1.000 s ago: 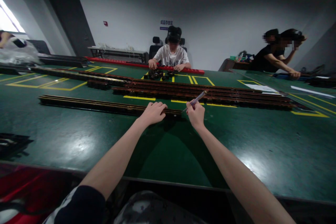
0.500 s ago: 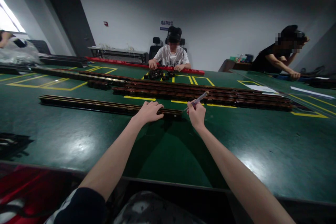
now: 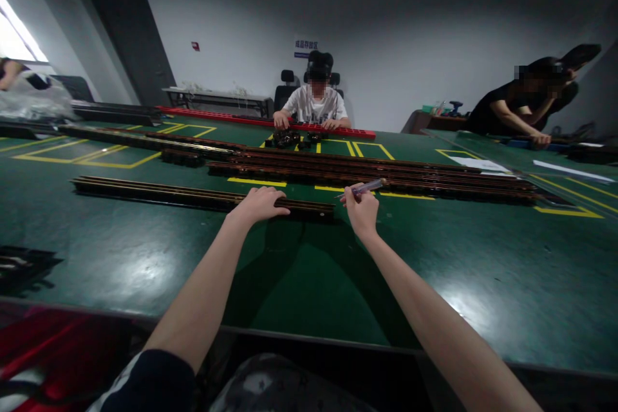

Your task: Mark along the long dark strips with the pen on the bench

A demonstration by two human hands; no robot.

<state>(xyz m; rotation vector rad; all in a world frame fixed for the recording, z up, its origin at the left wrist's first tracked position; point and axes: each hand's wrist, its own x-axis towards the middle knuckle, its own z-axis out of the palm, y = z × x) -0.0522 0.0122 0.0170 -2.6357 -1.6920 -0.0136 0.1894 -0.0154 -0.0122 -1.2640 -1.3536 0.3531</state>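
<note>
A long dark rail (image 3: 159, 194) with brassy edges lies on the green table, running from the left to just short of my right hand. My left hand (image 3: 258, 206) is closed over it near its right end, fingers across the top and thumb on the near side. In my right hand (image 3: 361, 211), just past that end, is a small screwdriver (image 3: 371, 187) with a clear purplish handle. Its thin shaft points left towards the rail end, and the tip looks apart from it. The handle tilts slightly up to the right.
Beyond my hands, a bundle of similar rails (image 3: 386, 174) spans the green table (image 3: 309, 290). Dark parts (image 3: 29, 264) lie at the near left. Across the table a co-worker (image 3: 316, 103) handles dark pieces beside a red strip (image 3: 217, 116). Another person (image 3: 506, 103) leans in at the right.
My left hand has slid a little left along the rail. The screwdriver has tipped flatter in my right hand. At the right, the co-worker has bent lower.
</note>
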